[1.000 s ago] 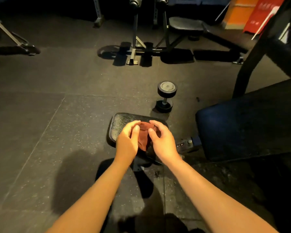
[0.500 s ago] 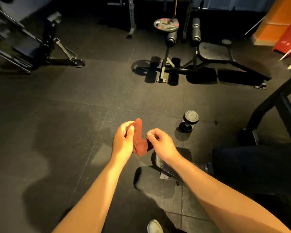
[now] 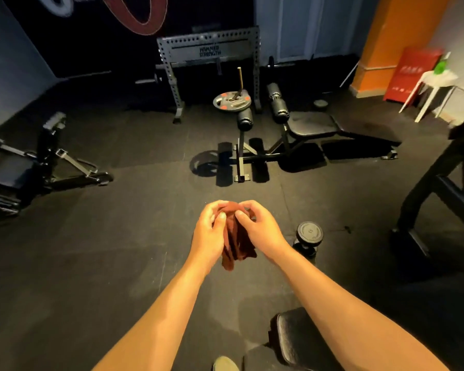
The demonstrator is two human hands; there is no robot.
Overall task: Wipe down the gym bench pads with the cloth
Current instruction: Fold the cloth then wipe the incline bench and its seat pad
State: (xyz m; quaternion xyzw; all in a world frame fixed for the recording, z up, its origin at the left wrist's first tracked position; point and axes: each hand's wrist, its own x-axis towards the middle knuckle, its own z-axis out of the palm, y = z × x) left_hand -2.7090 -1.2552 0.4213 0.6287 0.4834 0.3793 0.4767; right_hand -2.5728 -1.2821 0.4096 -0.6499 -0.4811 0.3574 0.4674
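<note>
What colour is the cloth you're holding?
Dark reddish-brown, plain with no pattern: the cloth hangs between both hands, clearest in the head view.

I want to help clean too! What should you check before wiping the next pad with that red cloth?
1. Cloth gripped by left hand and right hand: ok.
2. Cloth opened flat for wiping: not ok, it hangs bunched.
3. Cloth touching a pad: not ok, the near pad is down by the right forearm, apart from it.
4. Dumbbell away from the shoe: ok, it stands on the floor off to the right.
5. Cloth clean enough: cannot tell.
</note>
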